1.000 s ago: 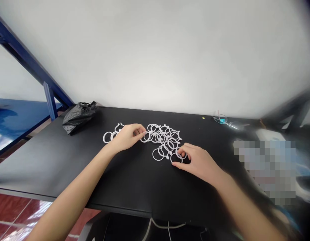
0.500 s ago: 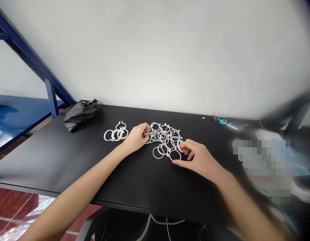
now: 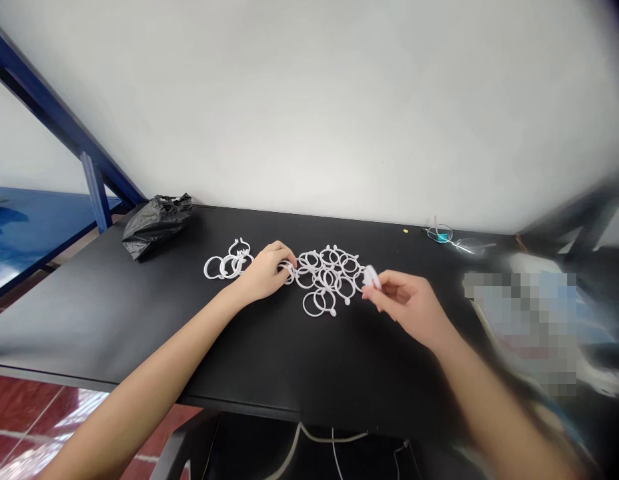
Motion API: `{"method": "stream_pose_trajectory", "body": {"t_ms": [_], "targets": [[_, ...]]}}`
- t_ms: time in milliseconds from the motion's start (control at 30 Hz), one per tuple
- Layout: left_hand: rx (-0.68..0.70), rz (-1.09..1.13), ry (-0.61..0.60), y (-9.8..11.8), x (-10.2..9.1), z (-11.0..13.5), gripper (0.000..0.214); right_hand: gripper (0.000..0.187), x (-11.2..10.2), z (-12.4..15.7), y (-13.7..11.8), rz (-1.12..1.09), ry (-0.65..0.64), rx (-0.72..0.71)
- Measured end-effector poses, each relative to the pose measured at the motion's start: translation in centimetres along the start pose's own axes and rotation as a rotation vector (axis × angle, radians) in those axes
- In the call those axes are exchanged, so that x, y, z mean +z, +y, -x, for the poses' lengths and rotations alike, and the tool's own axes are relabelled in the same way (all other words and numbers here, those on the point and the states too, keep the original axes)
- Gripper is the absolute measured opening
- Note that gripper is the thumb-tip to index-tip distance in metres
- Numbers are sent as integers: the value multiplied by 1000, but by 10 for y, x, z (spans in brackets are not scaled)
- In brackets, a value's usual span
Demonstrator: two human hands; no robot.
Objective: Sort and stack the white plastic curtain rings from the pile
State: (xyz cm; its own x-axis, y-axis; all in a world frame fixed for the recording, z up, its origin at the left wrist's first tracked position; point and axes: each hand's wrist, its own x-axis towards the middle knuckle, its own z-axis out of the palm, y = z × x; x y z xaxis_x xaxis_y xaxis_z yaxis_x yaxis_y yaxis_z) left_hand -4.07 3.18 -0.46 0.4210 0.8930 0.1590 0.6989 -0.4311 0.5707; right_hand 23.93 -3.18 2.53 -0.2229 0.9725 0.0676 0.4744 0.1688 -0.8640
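My right hand (image 3: 413, 301) pinches white shower curtain rings (image 3: 372, 277) between thumb and fingers at the right edge of a pile; how many is hard to tell. The pile of white shower curtain rings (image 3: 333, 312) lies in the middle, rings overlapping, several with small ball ends. On its left side my left hand (image 3: 264, 273) has its fingers curled round at least one ring (image 3: 290, 272); its fingertips are partly hidden. A smaller group of rings (image 3: 223, 268), one of them unclasped, lies just left of that hand.
The rings lie on a black table (image 3: 269, 360) against a white wall (image 3: 299, 120). At the back left sits a crumpled black plastic bag (image 3: 157, 227). Thin wire with a cyan piece (image 3: 442, 237) lies at the back right. A blurred plastic package (image 3: 524, 333) is at the right.
My right hand has picked up rings from the pile's right side and closed round them. My left hand has shifted slightly left, with rings at its fingers drawn a little from the pile.
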Motion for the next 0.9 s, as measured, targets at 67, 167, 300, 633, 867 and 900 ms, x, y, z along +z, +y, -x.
{"method": "stream_pose_trajectory", "body": {"t_ms": [67, 167, 300, 633, 867, 900], "targets": [[21, -17, 0, 2, -2, 1, 19, 22, 3, -4, 7, 4, 143, -22], [33, -29, -46, 3, -3, 2, 16, 16, 10, -9, 18, 212, 209, -127], [79, -42, -97, 4, -2, 3, 13, 12, 15, -10, 25, 362, 132, -169], [110, -59, -186, 7, -5, 9, 14, 11, 18, -8, 22, 503, 47, -244], [58, -119, -172, 10, -5, 10, 4, 10, 21, -7, 20, 517, 117, -210], [72, -126, -148, 13, -7, 9, 5, 9, 21, -7, 20, 503, 145, -205]]}}
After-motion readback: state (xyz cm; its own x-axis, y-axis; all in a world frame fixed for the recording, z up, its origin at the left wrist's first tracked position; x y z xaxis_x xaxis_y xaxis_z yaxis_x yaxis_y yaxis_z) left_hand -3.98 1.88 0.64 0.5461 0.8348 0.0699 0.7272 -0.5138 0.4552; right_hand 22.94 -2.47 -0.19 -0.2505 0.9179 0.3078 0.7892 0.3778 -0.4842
